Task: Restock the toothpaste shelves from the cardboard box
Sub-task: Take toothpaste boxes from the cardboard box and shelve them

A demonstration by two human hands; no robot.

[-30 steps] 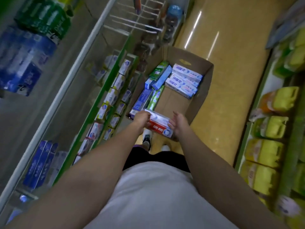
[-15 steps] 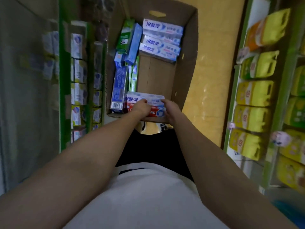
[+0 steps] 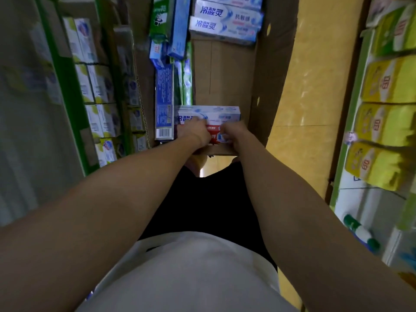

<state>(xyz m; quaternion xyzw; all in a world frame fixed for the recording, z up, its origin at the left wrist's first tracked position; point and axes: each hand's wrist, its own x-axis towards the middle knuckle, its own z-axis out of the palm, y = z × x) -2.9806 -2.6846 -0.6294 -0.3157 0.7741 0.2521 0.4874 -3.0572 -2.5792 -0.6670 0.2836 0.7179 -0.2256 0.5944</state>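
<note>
A narrow shop aisle runs away from the hands. The floor (image 3: 306, 86) is glossy yellow-tan tile with a thin joint line crossing it to the right of the hands and soft glare further ahead. Green-edged shelving (image 3: 67, 86) lines the left side, its fronts blurred. To the right, a second green-framed shelf unit (image 3: 346, 131) carries rows of yellow packs (image 3: 387, 122); a green and white bottle (image 3: 360, 233) lies on its white lower ledge. The light is dim and even.

Dim, soft, blurred wide-angle edges
</note>
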